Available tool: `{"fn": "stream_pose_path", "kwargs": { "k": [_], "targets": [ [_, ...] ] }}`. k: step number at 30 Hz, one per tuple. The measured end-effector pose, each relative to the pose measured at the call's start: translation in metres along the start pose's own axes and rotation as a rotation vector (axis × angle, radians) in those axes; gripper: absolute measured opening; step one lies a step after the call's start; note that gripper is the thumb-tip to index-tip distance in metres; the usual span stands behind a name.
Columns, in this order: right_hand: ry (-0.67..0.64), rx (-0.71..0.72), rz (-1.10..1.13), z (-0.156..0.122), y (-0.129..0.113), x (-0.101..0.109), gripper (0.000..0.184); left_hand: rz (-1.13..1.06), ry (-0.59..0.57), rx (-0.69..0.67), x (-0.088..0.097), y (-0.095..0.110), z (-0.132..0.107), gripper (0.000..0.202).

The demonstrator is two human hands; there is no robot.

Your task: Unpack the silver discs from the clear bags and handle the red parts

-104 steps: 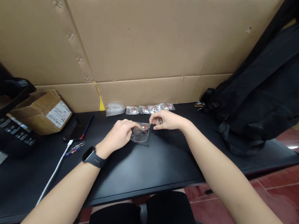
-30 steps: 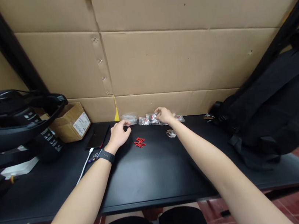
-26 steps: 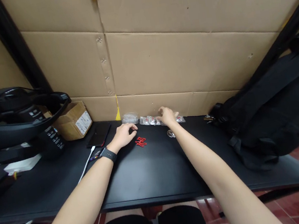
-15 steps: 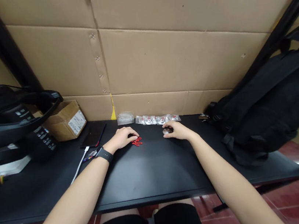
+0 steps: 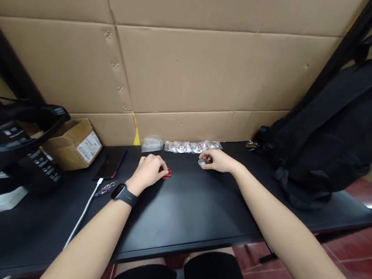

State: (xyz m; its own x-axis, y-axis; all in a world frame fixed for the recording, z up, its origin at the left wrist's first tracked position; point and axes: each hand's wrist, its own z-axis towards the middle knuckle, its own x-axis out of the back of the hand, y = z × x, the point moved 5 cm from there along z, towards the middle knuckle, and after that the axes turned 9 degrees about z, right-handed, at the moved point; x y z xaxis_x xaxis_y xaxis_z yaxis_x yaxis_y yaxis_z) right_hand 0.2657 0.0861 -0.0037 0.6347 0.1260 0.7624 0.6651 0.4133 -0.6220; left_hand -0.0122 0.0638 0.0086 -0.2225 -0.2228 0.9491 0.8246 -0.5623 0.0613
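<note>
My left hand (image 5: 149,171), a black watch on its wrist, lies curled over small red pieces (image 5: 167,174) on the black desk (image 5: 182,209); its fingertips touch them. My right hand (image 5: 217,160) is closed on a small clear round part (image 5: 202,161) just off the desk. Behind both hands a row of small clear bags with red and white contents (image 5: 193,147) lies along the cardboard wall, with an empty-looking clear bag (image 5: 152,144) at its left end.
A black backpack (image 5: 336,127) fills the desk's right side. At left are a dark phone (image 5: 109,164), a white cable (image 5: 82,214), a keyring (image 5: 105,189), a cardboard box (image 5: 73,144) and black headgear (image 5: 3,146). Cardboard sheets (image 5: 202,58) close off the back.
The bag held 3.5 s ago is gone from my hands; red pieces lie on the desk. My right hand came back from the bag row and picked up the clear part.
</note>
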Motion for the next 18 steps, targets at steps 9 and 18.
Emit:
{"fn": "stream_pose_path", "kwargs": {
  "k": [9,18],
  "targets": [
    [0.165,0.169,0.182,0.002,-0.030,-0.001,0.033,-0.285,0.116,0.119,0.008,0.009,0.002,0.015],
    [0.214,0.355,0.459,-0.011,-0.095,-0.029,0.033,-0.597,0.230,0.165,0.013,0.019,0.001,0.012]
  ]
}}
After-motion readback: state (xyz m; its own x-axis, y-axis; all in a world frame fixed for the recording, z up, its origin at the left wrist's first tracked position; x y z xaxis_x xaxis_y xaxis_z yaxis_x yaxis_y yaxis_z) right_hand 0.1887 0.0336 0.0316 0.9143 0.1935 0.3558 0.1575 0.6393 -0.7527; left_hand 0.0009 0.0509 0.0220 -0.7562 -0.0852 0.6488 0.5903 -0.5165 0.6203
